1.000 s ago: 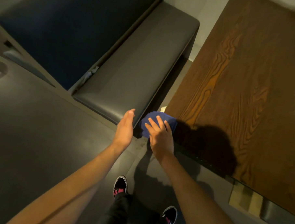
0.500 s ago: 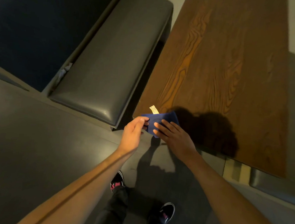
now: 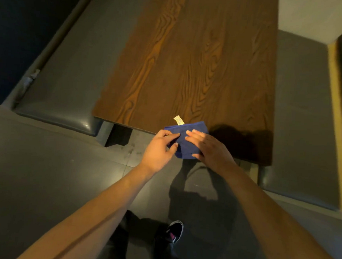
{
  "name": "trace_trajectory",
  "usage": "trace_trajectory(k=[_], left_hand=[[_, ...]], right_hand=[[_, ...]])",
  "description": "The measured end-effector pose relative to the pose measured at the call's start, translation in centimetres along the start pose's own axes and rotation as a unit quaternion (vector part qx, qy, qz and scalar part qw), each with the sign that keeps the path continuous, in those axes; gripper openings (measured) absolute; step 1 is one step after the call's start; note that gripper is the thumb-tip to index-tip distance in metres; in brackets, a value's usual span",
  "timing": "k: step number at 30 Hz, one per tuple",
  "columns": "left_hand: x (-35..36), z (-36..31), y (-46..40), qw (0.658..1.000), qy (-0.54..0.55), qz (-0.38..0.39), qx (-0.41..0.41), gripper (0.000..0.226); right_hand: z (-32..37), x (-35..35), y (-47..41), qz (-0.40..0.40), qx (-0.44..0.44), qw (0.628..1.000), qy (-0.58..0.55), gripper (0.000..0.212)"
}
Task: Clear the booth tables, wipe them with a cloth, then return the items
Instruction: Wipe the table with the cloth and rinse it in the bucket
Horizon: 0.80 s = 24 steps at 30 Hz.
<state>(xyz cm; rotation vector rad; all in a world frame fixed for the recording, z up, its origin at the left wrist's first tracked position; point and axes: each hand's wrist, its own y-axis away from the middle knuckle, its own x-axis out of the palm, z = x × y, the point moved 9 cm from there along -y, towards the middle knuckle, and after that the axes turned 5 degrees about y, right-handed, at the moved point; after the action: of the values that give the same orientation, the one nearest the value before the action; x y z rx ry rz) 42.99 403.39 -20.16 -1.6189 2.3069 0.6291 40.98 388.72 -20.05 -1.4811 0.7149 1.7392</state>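
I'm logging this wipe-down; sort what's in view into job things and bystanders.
Job:
cloth, blue, folded, at the table's near edge
table
left hand, pinching the cloth
right hand, fingers flat on the cloth

Bystanders:
left bench
right bench
floor
shoe

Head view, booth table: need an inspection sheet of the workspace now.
Surface: dark brown wood-grain table, bare except at near edge.
Job's things: folded blue cloth with white tag, on near table edge.
Clutter: nothing seen.
Grippers: left hand pinches the cloth's left side; right hand rests flat on it.
Cables: nothing seen.
Surroundings: grey padded bench seats on both sides, dark tiled floor.
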Motion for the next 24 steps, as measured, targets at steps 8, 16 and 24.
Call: trace_trajectory(k=[8, 16, 24], left_hand=[[7.1, -5.1, -1.5, 0.925, -0.357, -0.001, 0.128, 0.071], [13.7, -5.7, -3.2, 0.86, -0.468, 0.054, 0.197, 0.081], [18.4, -7.8, -4.5, 0.824, -0.509, 0.094, 0.23, 0.085]], right_hand=[[-7.6, -3.2, 8.7, -0.091, 0.133, 0.987, -0.009, 0.069], [-13.3, -5.6, 17.2, -0.166, 0.399, 0.896, -0.098, 0.055], [-15.8, -5.3, 22.2, -0.238, 0.536, 0.783, -0.207, 0.049]])
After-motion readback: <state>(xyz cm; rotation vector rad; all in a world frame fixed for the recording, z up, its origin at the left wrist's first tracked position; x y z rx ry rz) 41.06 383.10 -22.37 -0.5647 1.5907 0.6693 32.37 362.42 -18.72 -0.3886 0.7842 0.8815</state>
